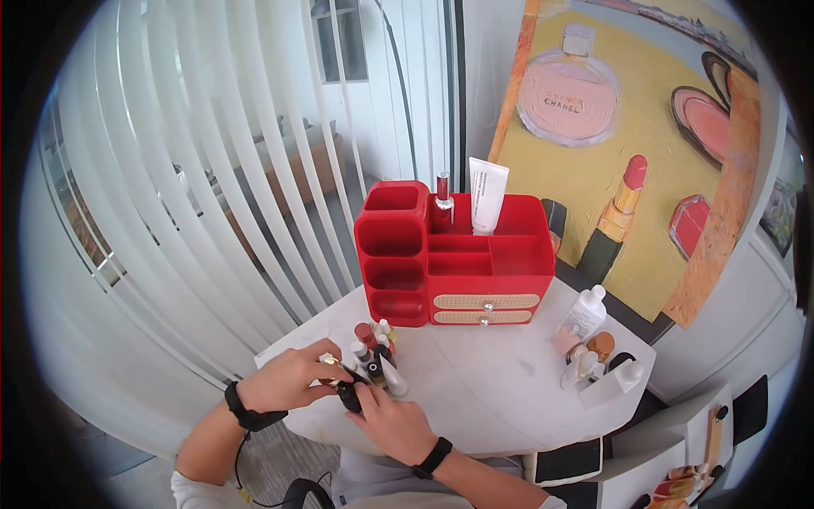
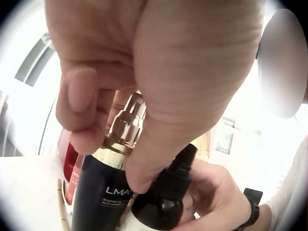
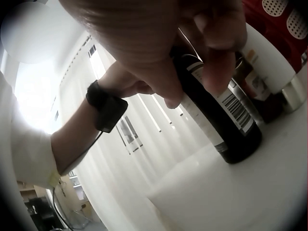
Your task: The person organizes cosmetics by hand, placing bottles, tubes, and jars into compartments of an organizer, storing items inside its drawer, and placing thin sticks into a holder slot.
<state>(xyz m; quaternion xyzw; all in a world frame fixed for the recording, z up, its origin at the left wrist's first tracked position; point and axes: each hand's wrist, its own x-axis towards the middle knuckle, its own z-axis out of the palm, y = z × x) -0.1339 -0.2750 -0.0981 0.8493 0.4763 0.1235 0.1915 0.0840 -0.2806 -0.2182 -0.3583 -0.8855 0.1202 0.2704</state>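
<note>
My left hand grips the gold sprayer neck of a dark blue bottle marked LMA, fingers on one side and thumb on the other. Close beside it, my right hand pinches a black bottle with a white barcode label, its base at the tabletop. Small bottles and tubes, among them a red-capped one and a white tube, stand just beyond both hands.
Behind the cluster stands a red organizer holding a white tube and a red-capped bottle. More bottles, including a white one, stand at the right of the white table. Vertical blinds hang at the left.
</note>
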